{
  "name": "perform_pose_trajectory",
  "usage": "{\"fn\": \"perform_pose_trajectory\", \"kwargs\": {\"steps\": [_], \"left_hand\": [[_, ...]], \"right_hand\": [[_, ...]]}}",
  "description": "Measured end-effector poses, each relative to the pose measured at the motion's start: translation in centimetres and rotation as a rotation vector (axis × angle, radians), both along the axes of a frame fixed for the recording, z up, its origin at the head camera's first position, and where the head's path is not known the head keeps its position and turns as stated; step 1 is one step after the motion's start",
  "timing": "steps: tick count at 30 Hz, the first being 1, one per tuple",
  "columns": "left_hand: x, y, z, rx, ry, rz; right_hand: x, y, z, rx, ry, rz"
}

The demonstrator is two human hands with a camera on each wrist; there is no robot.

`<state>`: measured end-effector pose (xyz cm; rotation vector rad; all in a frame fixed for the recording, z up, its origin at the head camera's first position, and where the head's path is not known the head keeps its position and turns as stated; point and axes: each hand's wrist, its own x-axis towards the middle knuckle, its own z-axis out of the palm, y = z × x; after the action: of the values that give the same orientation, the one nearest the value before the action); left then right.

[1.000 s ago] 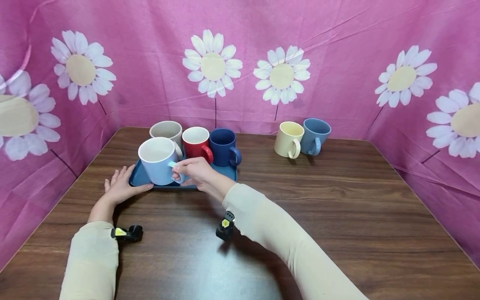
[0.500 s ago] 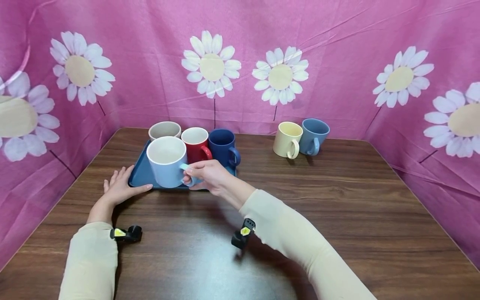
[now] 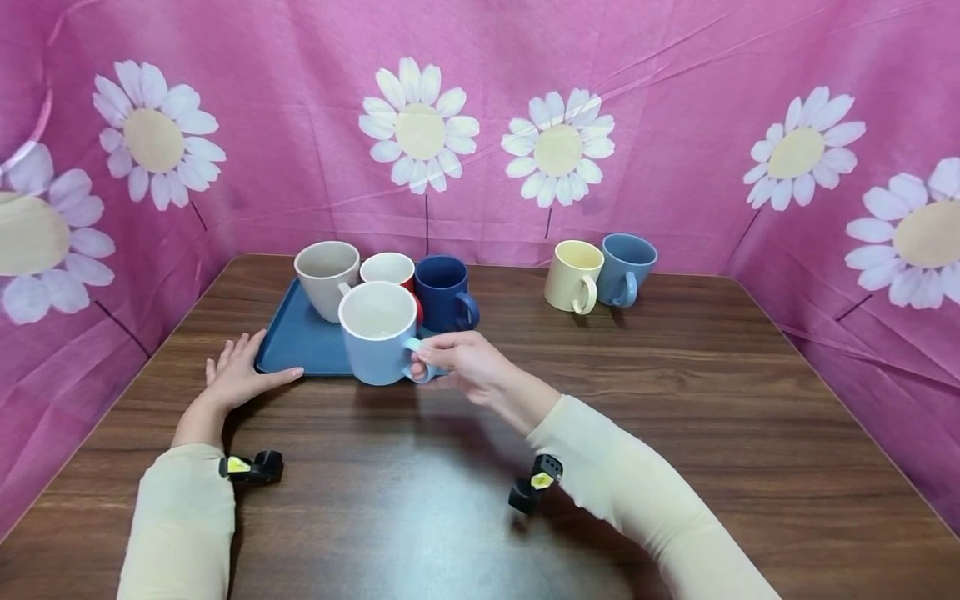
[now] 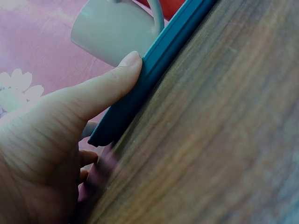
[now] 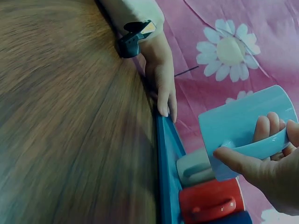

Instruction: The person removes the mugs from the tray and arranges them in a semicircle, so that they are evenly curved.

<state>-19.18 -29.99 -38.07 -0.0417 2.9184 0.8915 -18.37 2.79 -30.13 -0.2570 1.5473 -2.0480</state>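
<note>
My right hand (image 3: pixel 424 363) grips the handle of a light blue mug (image 3: pixel 377 333) and holds it upright over the front edge of a dark blue tray (image 3: pixel 300 348). In the right wrist view its fingers (image 5: pixel 267 135) curl round the handle of that mug (image 5: pixel 240 123). My left hand (image 3: pixel 255 367) lies flat on the table, its thumb (image 4: pixel 110 88) pressing on the tray's front left edge (image 4: pixel 159 60). On the tray stand a grey-beige mug (image 3: pixel 327 268), a dark blue mug (image 3: pixel 442 292) and a red mug (image 3: pixel 392 268), the last half hidden behind the light blue one.
A cream mug (image 3: pixel 573 275) and a blue mug (image 3: pixel 626 268) stand together on the wooden table (image 3: pixel 675 400) at the back right. Pink cloth with daisies (image 3: pixel 675 125) walls in the table on three sides. Bare wood stretches in front and to the right.
My right hand has carried the light blue mug to the right, from the tray's front left to its front right. The grey-beige mug now shows fully. The left hand has stayed put.
</note>
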Motion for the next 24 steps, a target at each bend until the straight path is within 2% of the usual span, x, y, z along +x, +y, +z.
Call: {"fn": "perform_pose_trajectory", "kwargs": {"steps": [9, 16, 24], "left_hand": [[0.0, 0.0, 0.0, 0.001, 0.002, -0.004], [0.0, 0.0, 0.0, 0.004, -0.005, -0.005], [0.0, -0.1, 0.0, 0.002, 0.002, -0.009]], "right_hand": [[0.5, 4.1, -0.6, -0.024, 0.026, -0.012], [1.1, 7.6, -0.6, 0.000, 0.048, -0.021], [1.7, 11.7, -0.5, 0.007, 0.029, -0.069]]}}
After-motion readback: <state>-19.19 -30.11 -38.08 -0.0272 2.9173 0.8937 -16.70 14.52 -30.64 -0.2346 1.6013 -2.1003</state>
